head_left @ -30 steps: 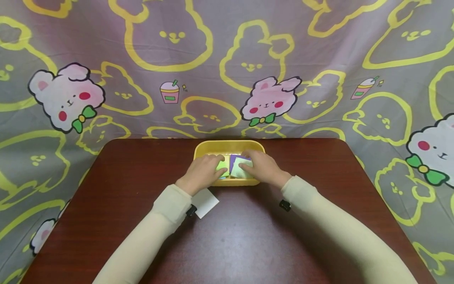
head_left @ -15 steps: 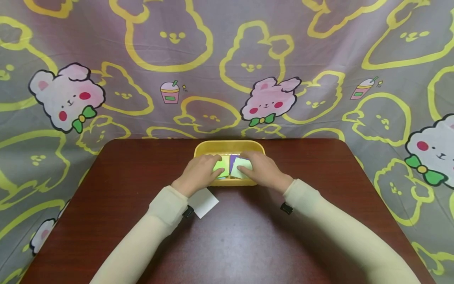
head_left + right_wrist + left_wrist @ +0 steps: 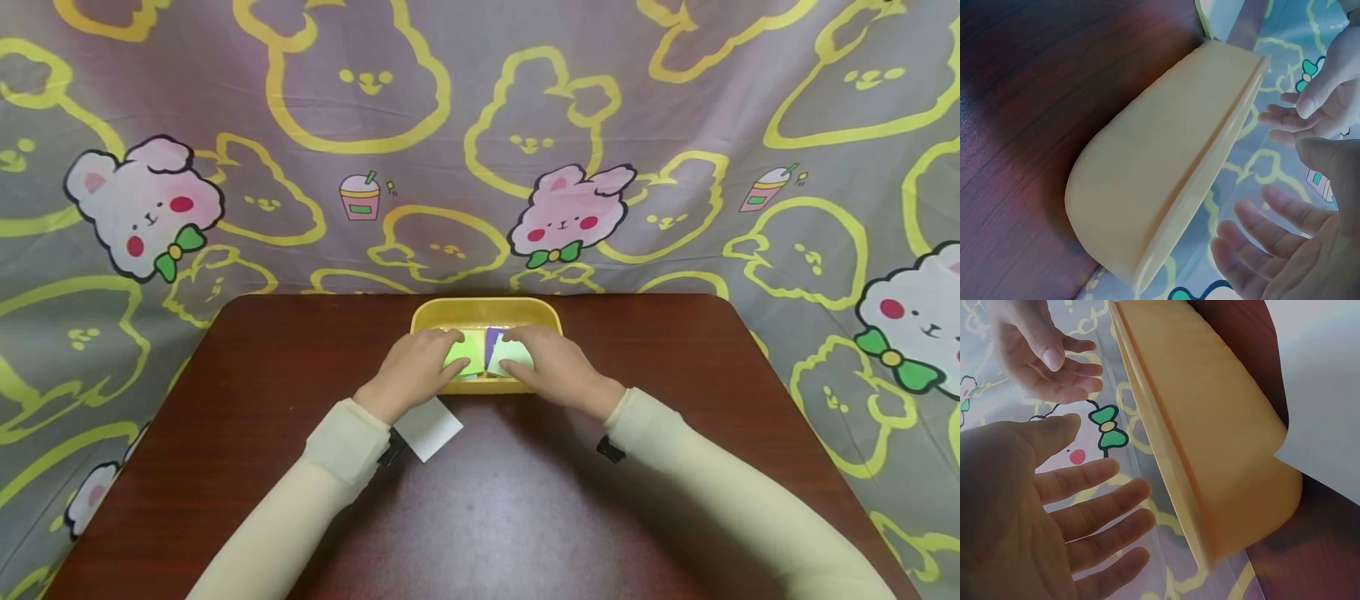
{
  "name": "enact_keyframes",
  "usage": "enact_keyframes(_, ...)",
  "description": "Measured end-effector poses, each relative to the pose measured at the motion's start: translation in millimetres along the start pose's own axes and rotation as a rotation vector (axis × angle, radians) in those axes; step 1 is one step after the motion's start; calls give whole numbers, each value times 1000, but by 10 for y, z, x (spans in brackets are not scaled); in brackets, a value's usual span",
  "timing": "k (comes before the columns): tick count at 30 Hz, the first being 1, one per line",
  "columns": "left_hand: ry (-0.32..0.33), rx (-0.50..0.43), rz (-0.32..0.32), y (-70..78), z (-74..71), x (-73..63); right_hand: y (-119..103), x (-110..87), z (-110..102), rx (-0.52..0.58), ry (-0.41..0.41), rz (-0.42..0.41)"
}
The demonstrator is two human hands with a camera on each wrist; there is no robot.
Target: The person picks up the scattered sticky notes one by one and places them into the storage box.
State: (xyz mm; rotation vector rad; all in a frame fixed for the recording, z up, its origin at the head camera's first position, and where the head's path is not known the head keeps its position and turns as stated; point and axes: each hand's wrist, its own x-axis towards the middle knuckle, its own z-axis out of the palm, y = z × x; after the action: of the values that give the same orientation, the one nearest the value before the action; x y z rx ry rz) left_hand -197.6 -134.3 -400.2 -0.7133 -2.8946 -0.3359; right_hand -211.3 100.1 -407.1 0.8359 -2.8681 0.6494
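A yellow plastic bin [image 3: 487, 387] stands near the table's far edge. Inside it lie a bright green paper [image 3: 470, 357], a purple paper [image 3: 492, 338] and a pale mint paper [image 3: 513, 357], partly covered by the hands. Over the bin's left side hovers my left hand [image 3: 411, 367], fingers spread. My right hand [image 3: 564, 371] is over the right side, fingers loosely bent. In the left wrist view the left hand [image 3: 1054, 506] is apart from the bin's rim [image 3: 1163, 447] and holds nothing. The right wrist view shows the right hand [image 3: 1291, 237] bare too.
A white paper square [image 3: 429, 429] lies on the dark reddish-brown table [image 3: 487, 508] in front of the bin, partly under the left wrist. Behind the table hangs a patterned cloth [image 3: 450, 183].
My left hand has drawn back a little to the left and toward me. The right hand has shifted slightly right and nearer. The bin and papers look unmoved.
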Motion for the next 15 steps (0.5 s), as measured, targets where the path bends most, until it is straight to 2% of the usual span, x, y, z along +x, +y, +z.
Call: enact_keyframes(15, 14, -2, -15, -80, 9, -109, -55, -98, -1, -10, 7, -67)
